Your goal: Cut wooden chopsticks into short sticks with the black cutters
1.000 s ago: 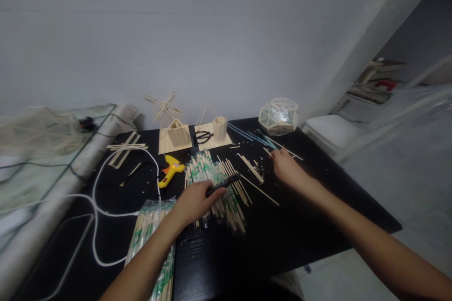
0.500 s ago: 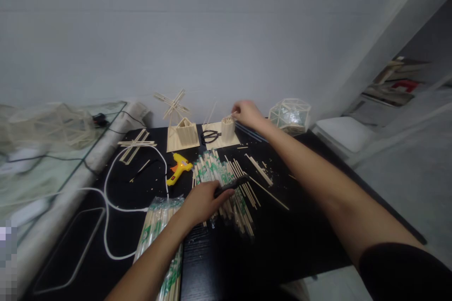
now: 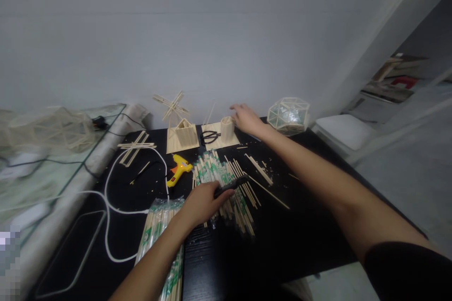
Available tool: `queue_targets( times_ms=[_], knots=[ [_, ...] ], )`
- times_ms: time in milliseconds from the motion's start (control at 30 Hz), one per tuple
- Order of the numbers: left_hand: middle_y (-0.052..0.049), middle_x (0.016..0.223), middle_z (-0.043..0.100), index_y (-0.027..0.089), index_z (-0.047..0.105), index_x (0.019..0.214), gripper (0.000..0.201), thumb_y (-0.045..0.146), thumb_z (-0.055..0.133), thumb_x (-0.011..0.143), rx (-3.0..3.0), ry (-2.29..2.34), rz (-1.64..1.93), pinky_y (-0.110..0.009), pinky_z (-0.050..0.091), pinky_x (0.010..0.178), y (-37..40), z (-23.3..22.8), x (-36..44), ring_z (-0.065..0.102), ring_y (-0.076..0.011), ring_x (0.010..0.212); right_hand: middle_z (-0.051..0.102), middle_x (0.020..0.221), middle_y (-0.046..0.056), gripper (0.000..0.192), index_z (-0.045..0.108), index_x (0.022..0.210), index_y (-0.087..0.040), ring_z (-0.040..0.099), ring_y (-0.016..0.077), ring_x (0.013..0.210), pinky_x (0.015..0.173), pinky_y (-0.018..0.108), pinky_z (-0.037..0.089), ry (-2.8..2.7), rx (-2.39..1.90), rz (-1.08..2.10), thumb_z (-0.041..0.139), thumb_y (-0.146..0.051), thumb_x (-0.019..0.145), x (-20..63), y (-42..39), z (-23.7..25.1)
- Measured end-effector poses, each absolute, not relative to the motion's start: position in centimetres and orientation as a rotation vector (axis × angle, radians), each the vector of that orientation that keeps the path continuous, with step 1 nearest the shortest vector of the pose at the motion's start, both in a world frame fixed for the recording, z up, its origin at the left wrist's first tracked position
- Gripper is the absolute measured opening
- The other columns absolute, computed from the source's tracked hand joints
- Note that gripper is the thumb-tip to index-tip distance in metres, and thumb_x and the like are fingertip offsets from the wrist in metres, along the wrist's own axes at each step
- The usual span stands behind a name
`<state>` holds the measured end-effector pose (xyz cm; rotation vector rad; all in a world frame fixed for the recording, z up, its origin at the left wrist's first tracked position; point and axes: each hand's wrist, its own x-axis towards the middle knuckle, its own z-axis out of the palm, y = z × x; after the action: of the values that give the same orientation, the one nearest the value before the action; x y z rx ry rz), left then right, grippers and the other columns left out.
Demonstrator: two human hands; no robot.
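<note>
My left hand [image 3: 203, 201] is wrapped round a slim dark tool [image 3: 237, 182] whose exact kind I cannot make out, above chopsticks in green-printed wrappers [image 3: 208, 167]. Farther off, my right hand [image 3: 246, 119] has its fingers stretched out beside a small round tower of upright sticks [image 3: 227, 130]; I see nothing in it. The tower stands on a square wooden base [image 3: 231, 142] with a black looped object [image 3: 209, 137] lying on it. Loose bare sticks [image 3: 247, 188] lie just right of the wrapped ones.
A yellow glue gun [image 3: 179, 170] lies left of the sticks, near a white cable [image 3: 108, 225]. Behind are a stick windmill model [image 3: 187, 134], crossed sticks [image 3: 136, 146] and a stick dome [image 3: 288, 115]. A full chopstick pack [image 3: 151, 230] lies at front left.
My right hand has moved from the top of the tower to its right side, its pinched fingers now stretched out. My left hand keeps its grip on the dark tool.
</note>
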<state>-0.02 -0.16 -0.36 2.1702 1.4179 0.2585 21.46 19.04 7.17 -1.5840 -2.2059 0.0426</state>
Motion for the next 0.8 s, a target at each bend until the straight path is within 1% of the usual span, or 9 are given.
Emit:
queue_targets(
  times_ms=[67,133,267,333,400,467,633,700,800],
  knots=[
    [-0.006,0.075,0.066,0.021,0.056,0.079,0.060,0.074,0.033,0.096,2.171,1.415,0.247,-0.031,0.036,0.064,-0.1,-0.3,0.0,0.061,-0.0219,0.070,0.065,0.126,0.020,0.037,0.062,0.134,-0.013,0.064,0.0288,0.114,0.101,0.040,0.047,-2.195,-1.582,0.040,0.048,-0.014,0.099,24.3,17.7,6.9],
    [-0.006,0.076,0.067,0.021,0.057,0.079,0.060,0.073,0.034,0.096,2.175,1.417,0.242,-0.031,0.036,0.065,-0.1,-0.4,0.0,0.062,-0.0228,0.072,0.072,0.116,0.015,0.029,0.070,0.119,-0.015,0.067,0.0263,0.107,0.098,0.037,0.048,-2.235,-1.652,0.109,0.052,-0.012,0.096,28.2,16.2,6.3],
    [-0.007,0.078,0.068,0.021,0.058,0.081,0.060,0.073,0.034,0.096,2.177,1.408,0.251,-0.032,0.037,0.067,-0.1,-0.4,0.0,0.064,-0.0243,0.076,0.077,0.093,0.010,0.014,0.075,0.093,-0.016,0.070,0.0228,0.086,0.079,0.030,0.050,-2.287,-2.001,0.274,0.061,-0.018,0.091,36.5,12.3,4.6],
    [-0.006,0.078,0.067,0.021,0.058,0.080,0.059,0.073,0.034,0.096,2.176,1.410,0.254,-0.032,0.038,0.067,-0.1,-0.4,0.0,0.064,-0.0244,0.076,0.076,0.084,0.008,0.009,0.075,0.083,-0.016,0.071,0.0208,0.078,0.072,0.026,0.049,-2.293,-2.083,0.329,0.066,-0.013,0.085,39.5,10.3,3.5],
    [-0.006,0.077,0.067,0.021,0.057,0.079,0.059,0.073,0.034,0.096,2.178,1.415,0.249,-0.032,0.037,0.067,-0.1,-0.4,0.0,0.064,-0.0243,0.076,0.076,0.081,0.006,0.009,0.074,0.082,-0.017,0.070,0.0194,0.075,0.068,0.024,0.048,-2.308,-2.116,0.361,0.069,-0.009,0.080,41.3,8.7,2.3],
    [-0.005,0.075,0.066,0.022,0.056,0.078,0.059,0.073,0.033,0.096,2.180,1.414,0.244,-0.032,0.037,0.067,-0.1,-0.3,0.1,0.063,-0.0240,0.075,0.075,0.084,0.007,0.010,0.074,0.084,-0.017,0.071,0.0202,0.077,0.069,0.025,0.048,-2.306,-2.140,0.350,0.069,-0.010,0.081,42.1,7.6,1.2],
    [-0.004,0.073,0.064,0.022,0.052,0.076,0.058,0.072,0.033,0.097,2.194,1.417,0.236,-0.032,0.037,0.067,-0.2,-0.1,0.1,0.063,-0.0237,0.074,0.072,0.100,0.014,0.011,0.073,0.083,-0.016,0.070,0.0245,0.095,0.085,0.028,0.048,-2.324,-2.103,0.347,0.064,-0.012,0.086,42.3,7.0,-0.3],
    [-0.004,0.073,0.064,0.022,0.051,0.076,0.056,0.071,0.033,0.097,2.199,1.417,0.232,-0.032,0.038,0.068,-0.2,0.0,0.1,0.063,-0.0235,0.074,0.072,0.097,0.015,0.012,0.071,0.082,-0.016,0.070,0.0252,0.094,0.085,0.028,0.048,-2.324,-2.086,0.391,0.061,-0.013,0.088,42.2,6.9,-0.4],
    [-0.005,0.074,0.064,0.022,0.052,0.077,0.057,0.071,0.033,0.097,2.204,1.414,0.232,-0.032,0.038,0.068,-0.3,-0.1,0.1,0.063,-0.0235,0.074,0.074,0.090,0.013,0.016,0.069,0.087,-0.016,0.070,0.0233,0.084,0.078,0.029,0.050,-2.289,-2.087,0.449,0.055,-0.016,0.093,42.2,6.6,0.3]
  ],
)
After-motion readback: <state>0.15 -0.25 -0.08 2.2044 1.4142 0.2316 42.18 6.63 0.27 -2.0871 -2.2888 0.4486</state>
